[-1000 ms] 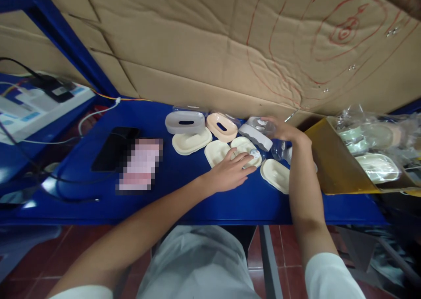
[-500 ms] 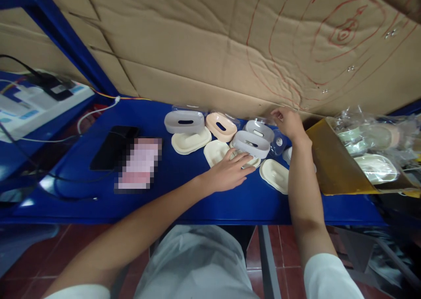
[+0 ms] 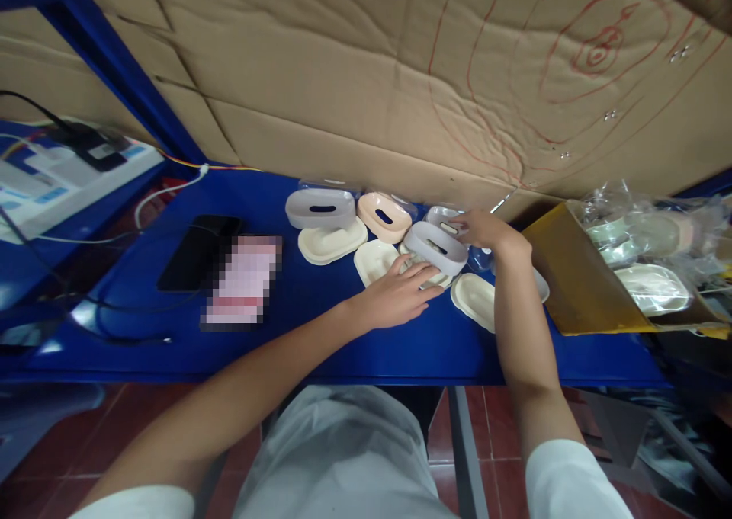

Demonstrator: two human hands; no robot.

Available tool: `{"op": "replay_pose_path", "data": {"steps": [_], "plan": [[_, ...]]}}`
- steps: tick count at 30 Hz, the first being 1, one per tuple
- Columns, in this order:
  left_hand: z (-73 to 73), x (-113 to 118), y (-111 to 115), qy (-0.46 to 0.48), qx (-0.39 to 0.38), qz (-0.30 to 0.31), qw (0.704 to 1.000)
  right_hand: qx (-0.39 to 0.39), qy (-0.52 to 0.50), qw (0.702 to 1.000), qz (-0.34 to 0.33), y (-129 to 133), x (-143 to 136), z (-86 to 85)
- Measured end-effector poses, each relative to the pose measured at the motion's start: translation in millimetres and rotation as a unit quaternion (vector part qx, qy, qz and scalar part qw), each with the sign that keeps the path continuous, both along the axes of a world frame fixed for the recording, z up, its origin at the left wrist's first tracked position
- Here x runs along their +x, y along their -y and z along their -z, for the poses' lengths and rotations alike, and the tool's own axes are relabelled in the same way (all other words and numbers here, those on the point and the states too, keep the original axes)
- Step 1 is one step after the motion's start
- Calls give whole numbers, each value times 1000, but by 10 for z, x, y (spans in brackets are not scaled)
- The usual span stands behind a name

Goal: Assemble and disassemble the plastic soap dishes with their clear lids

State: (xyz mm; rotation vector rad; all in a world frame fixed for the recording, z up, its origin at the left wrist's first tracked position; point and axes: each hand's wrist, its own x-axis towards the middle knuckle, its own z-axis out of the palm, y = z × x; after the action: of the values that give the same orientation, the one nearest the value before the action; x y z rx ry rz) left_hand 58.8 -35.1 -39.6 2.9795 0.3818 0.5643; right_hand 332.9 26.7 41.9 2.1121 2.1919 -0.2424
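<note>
Blue worktop (image 3: 354, 359) — left hand (image 3: 397, 296) spread loosely over cream dishes (image 3: 371, 263), likely steadying them; right hand (image 3: 485, 231) at a rear grey tray (image 3: 439, 213) — grip unclear.

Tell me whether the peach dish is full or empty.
Empty: the peach dish shows its bare inside and dark slot, with nothing lying in it.

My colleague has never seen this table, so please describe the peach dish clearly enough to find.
Find the cardboard wall, then the back of the blue table below it. There, the peach dish sits between grey dishes, behind cream ones. Its colour sets it apart: neighbouring dishes are grey or cream.
</note>
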Motion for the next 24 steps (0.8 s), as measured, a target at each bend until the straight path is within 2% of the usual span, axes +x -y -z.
{"op": "replay_pose_path", "data": {"steps": [4,12,15,19,24], "plan": [[9,-7,-5,4,11,1,1000,-7,-10,1000,4,-56,24,46],[-35,-20,8,5,20,0,1000,-14,-32,999,-7,-211,104,269],[-35,-22,8,-2,29,-3,1000,-10,-36,999,-15,-213,77,283],[-15,-21,-5,-3,24,-1,1000,2,-46,999,-22,-142,33,170],[-9,-26,-20,6,16,4,1000,41,-81,996,-16,27,97,-134]]}}
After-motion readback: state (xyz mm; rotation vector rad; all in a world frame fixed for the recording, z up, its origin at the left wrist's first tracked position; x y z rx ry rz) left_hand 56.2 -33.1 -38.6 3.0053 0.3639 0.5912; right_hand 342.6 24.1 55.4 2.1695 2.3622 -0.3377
